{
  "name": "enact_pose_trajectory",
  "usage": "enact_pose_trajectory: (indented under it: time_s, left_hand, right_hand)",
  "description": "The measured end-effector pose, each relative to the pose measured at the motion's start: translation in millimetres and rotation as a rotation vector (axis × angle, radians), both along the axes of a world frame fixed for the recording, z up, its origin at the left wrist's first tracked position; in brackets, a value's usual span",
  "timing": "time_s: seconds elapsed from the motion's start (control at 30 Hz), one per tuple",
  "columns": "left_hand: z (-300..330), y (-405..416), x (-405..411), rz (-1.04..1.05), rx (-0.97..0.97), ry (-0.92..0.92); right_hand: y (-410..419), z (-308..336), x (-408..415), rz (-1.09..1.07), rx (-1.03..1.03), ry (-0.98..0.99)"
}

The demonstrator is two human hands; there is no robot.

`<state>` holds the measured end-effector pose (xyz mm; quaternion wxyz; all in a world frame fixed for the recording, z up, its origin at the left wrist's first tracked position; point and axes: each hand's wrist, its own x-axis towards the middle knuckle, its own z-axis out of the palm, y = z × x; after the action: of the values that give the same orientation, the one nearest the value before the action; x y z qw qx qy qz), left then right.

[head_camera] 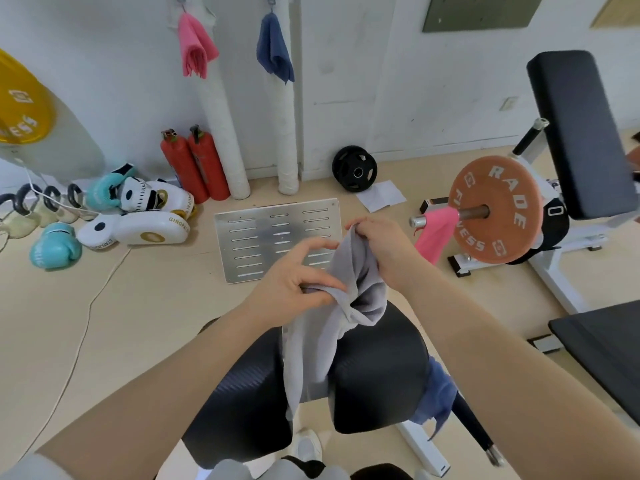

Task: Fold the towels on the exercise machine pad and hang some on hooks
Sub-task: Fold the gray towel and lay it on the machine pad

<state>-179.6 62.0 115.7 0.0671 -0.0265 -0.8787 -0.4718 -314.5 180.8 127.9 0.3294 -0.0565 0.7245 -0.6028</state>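
Note:
A grey towel [311, 348] hangs bunched over the black split pad [377, 368] of the exercise machine. My right hand [381, 249] grips its top corner, raised above the pad. My left hand [294, 282] pinches a fold of the same towel lower down on the left. A blue towel [438, 393] droops off the pad's right side. On the wall, a pink towel [195, 46] and a blue towel [275, 51] hang from hooks. Another pink towel [433, 233] is draped on the weight bar.
An orange weight plate [495, 209] sits on the machine at right, with a black backrest [578, 133] behind. A metal slotted plate [256, 237] lies on the floor. Two red extinguishers [194, 164], boxing gloves [55, 245] and pads lie at left.

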Motion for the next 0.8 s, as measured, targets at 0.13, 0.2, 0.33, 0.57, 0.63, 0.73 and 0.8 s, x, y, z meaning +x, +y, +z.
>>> enact_pose_trajectory:
  time_s: [0.13, 0.2, 0.33, 0.57, 0.63, 0.73, 0.8]
  left_hand:
    - [-4.0, 1.6, -14.9, -0.019, -0.004, -0.198]
    - [-6.9, 4.9, -24.1, 0.063, 0.118, -0.320]
    - [-12.0, 10.9, -29.3, 0.164, 0.091, -0.401]
    - [1.9, 25.5, -32.2, 0.219, 0.189, -0.302]
    - [7.9, 31.0, -36.1, 0.229, 0.168, -0.240]
    - [16.2, 36.4, -40.3, 0.232, 0.180, -0.202]
    - [20.6, 36.5, -41.2, 0.207, 0.159, -0.189]
  right_hand:
    - [5.2, 6.6, -1.2, 0.033, 0.055, 0.259]
    - [6.5, 8.2, 2.7, 0.084, -0.033, 0.191]
    - [13.0, 18.8, 0.5, -0.028, -0.283, 0.012]
    - [46.6, 14.8, -11.9, -0.068, 0.227, 0.794]
    - [47.4, 13.8, -5.4, 0.108, 0.217, 0.751]
    - [52.9, 12.2, 0.8, 0.310, 0.177, 0.636]
    - [55.6, 11.2, -0.2, 0.400, 0.150, 0.696]
